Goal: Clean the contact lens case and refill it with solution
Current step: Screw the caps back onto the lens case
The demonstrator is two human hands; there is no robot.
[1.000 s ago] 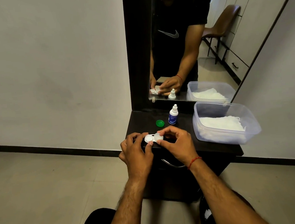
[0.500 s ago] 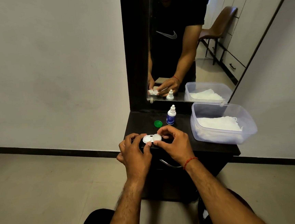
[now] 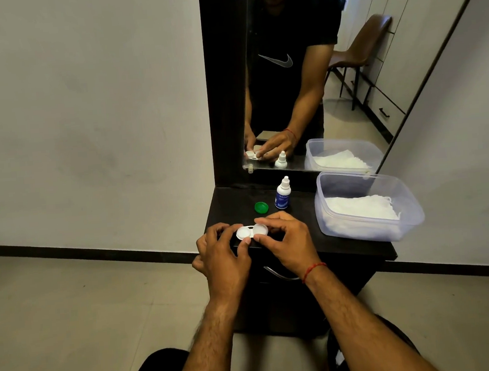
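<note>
Lens case [image 3: 251, 231] white plastic; tub [image 3: 410, 200] clear plastic; desk [image 3: 233, 204] matt dk.

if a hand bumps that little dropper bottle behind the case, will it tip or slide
Probably tips: the dropper bottle stands upright, tall and narrow with a small base. It looks small and plastic, so likely light and easily knocked. Its round body would likely roll on the smooth dark dresser top once down.
</note>
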